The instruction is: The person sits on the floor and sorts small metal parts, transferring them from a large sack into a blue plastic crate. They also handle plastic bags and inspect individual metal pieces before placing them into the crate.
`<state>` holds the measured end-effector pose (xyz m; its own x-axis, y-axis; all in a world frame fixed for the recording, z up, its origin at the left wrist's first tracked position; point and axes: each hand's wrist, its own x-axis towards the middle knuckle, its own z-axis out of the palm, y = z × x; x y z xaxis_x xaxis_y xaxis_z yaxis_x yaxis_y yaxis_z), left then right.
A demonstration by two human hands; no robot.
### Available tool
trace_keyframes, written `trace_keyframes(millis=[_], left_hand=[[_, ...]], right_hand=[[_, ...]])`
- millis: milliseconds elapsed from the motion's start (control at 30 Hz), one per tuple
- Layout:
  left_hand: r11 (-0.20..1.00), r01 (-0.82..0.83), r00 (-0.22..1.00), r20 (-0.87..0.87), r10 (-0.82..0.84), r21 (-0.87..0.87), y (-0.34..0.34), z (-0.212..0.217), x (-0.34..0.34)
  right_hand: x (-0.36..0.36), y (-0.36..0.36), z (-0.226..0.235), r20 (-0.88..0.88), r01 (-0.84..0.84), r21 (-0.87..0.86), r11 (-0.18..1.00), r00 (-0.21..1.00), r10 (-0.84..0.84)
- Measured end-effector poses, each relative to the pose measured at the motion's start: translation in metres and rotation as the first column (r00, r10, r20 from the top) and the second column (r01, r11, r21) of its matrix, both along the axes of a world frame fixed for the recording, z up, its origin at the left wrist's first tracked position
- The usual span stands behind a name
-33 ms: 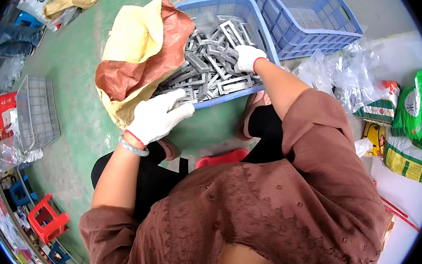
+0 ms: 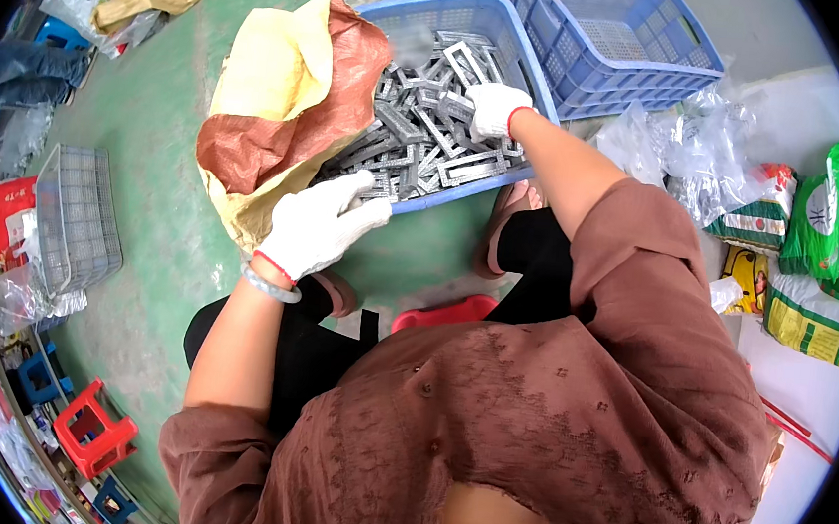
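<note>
A blue plastic crate [image 2: 543, 77] on the floor in front of me holds a heap of grey metal rectangular frames [image 2: 470, 169]. My right hand [image 2: 498, 110], in a white knitted glove, reaches into the crate's right side. Its fingers curl down among the frames, and their tips are hidden. At the near left corner is my left hand [image 2: 323, 224], also gloved, with thumb and fingers apart. It lies by the lower edge of a yellow and brown woven sack [image 2: 262, 143], which leans over the crate's left side. Whether the palm touches the sack cannot be seen.
Another blue crate [image 2: 646, 70] stands behind on the right. Clear plastic bags [image 2: 692, 166] and a green bag [image 2: 827, 223] lie along the right side. A grey wire basket [image 2: 79, 217] and a red stool [image 2: 95, 430] are on the left. Something red [image 2: 443, 312] lies between my feet.
</note>
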<state>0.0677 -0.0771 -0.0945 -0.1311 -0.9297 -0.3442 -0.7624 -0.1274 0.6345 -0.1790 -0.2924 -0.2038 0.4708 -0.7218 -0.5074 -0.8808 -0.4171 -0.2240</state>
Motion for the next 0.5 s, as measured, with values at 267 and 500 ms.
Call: trace_keyframes(millis=[267,500], left_hand=[[0.871,-0.483,0.744,-0.564,0.357,-0.085,-0.002,0.005,-0.014],[0.895,-0.437,0.457,-0.879,0.134,-0.091,0.009,0.030,-0.007]], right_hand=[[0.064,0.054,0.156,0.095,-0.366,-0.168,0.915,0.918,0.385],[0.047,0.101,0.193,0.663,-0.293,-0.074,0.953,0.699,0.267]])
